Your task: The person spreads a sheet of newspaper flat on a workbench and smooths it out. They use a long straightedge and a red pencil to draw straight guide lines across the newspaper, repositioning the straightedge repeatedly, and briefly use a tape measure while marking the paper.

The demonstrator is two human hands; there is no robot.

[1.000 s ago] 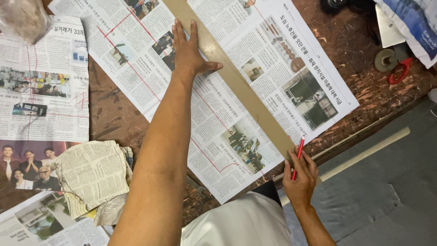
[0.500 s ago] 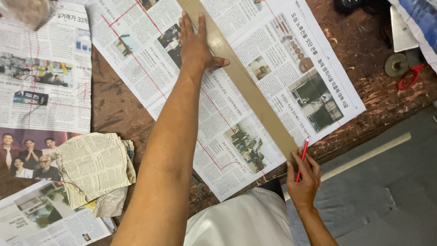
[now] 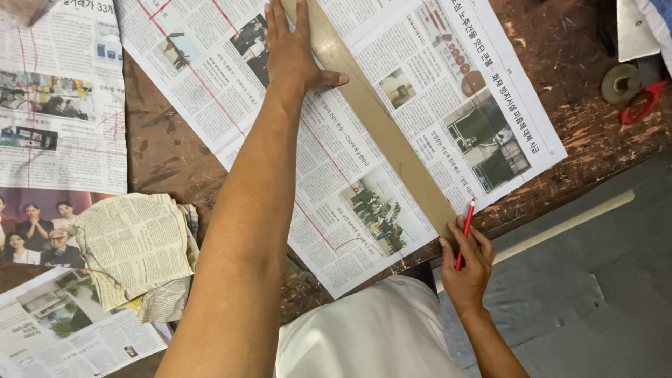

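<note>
Pressure on the far end of the long brown straightedge [image 3: 381, 119] is what keeps this step clean. The left hand [image 3: 294, 52] lies flat on it with fingers spread, the thumb sticking out to the right, and the arm reaches far over the worktop [image 3: 168, 150]. The straightedge lies diagonally across an open newspaper sheet [image 3: 336, 133], from the top of the view down to the near edge of the sheet. Several red lines already run across this sheet, roughly parallel to the strip.

The right hand [image 3: 467, 262] pinches a red pencil [image 3: 464, 234] between thumb and fingers, with its tip at the near end of the straightedge, just beside its right edge. I cannot tell if the tip already touches the paper.

To do the line well, I judge that the left palm should press straight down, not sideways, because the strip is long and held only at one end; the near end can swing easily. The pencil should lean lightly against the edge and move in one even stroke. The thin paper may wrinkle or drag if the tip pushes hard.

Other newspaper sheets [image 3: 59, 91] cover the left part of the worktop, and a crumpled newspaper piece [image 3: 133, 245] lies near the elbow. Red-handled scissors [image 3: 640, 105] rest at the far right, well apart.
</note>
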